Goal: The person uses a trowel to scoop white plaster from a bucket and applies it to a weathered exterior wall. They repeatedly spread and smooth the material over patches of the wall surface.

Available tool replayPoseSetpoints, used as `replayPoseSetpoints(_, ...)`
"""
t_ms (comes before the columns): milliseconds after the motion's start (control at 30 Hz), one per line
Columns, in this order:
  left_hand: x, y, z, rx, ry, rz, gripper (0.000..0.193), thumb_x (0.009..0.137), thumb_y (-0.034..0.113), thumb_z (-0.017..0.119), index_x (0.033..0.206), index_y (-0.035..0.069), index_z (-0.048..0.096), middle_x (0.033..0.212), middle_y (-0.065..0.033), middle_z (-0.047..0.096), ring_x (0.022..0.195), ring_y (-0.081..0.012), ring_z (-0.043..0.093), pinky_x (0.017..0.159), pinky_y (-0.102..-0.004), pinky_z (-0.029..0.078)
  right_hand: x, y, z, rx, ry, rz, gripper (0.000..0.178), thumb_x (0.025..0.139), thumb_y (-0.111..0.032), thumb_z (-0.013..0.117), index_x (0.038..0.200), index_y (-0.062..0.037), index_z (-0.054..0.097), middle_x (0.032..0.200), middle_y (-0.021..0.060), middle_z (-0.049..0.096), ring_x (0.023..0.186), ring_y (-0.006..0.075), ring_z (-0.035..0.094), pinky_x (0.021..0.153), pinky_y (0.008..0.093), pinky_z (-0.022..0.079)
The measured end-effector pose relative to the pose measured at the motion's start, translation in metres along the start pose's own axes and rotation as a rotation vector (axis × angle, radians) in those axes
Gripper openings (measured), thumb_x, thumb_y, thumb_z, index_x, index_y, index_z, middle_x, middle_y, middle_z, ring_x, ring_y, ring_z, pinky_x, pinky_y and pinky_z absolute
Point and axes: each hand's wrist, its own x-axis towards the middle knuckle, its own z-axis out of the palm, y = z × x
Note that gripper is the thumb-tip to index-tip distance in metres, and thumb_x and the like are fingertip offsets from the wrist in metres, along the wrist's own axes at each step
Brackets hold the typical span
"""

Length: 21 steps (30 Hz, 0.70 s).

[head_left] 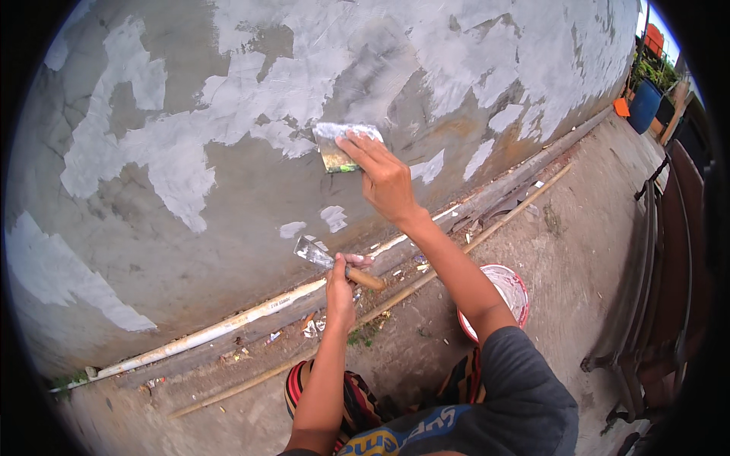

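My right hand (386, 181) is closed on a wide, flat filling blade (331, 150), its top edge smeared with pale filler and lying against the wall. The grey wall (251, 178) carries uneven patches of whitish filler (179, 163). Lower and to the left, my left hand (342, 283) grips a putty knife (313, 252) by its wooden handle. That knife's metal blade, streaked with filler, points up and left, close to the wall. Beside my right forearm stands a white bucket (511, 287) with a red rim, holding pale filler.
A white pipe (251, 314) runs along the wall's foot, and a long bamboo pole (487, 235) lies on the ground beside it. Scraps litter the strip between them. A brown bench (669, 273) stands at the right. A blue barrel (645, 105) is at the far right.
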Motion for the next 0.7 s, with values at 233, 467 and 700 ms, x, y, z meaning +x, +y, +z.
replayPoseSetpoints(233,-0.004,0.001,-0.003,-0.002,-0.005,0.008,0.044,0.104,0.04,0.029,0.098,0.005,0.055,0.103,-0.017,0.067,0.105,-0.0241,0.06,0.094,-0.0393,0.044,0.024,0.055,-0.026,0.159,0.371,0.409,0.061,0.076,0.013,0.049,0.132,-0.0082,0.055,0.127,0.0181,0.059,0.12,0.0351,0.055,0.102,0.0415,0.044)
replayPoseSetpoints(467,-0.008,0.007,0.002,0.01,-0.009,0.008,0.045,0.104,0.039,0.029,0.097,0.005,0.056,0.103,-0.0164,0.067,0.104,-0.0239,0.061,0.093,-0.0392,0.044,0.014,0.057,0.038,-0.063,0.39,0.281,0.072,0.073,0.015,0.047,0.143,-0.003,0.04,0.147,0.021,0.037,0.136,0.0387,0.034,0.11,0.0421,0.035)
replayPoseSetpoints(700,-0.011,0.007,0.004,-0.008,-0.008,0.017,0.041,0.104,0.037,0.03,0.096,0.006,0.054,0.102,-0.0171,0.066,0.103,-0.0254,0.06,0.094,-0.0406,0.043,-0.088,0.011,0.039,0.179,0.045,0.257,0.066,0.074,0.016,0.047,0.136,-0.0055,0.05,0.137,0.0195,0.05,0.128,0.0372,0.046,0.108,0.0435,0.038)
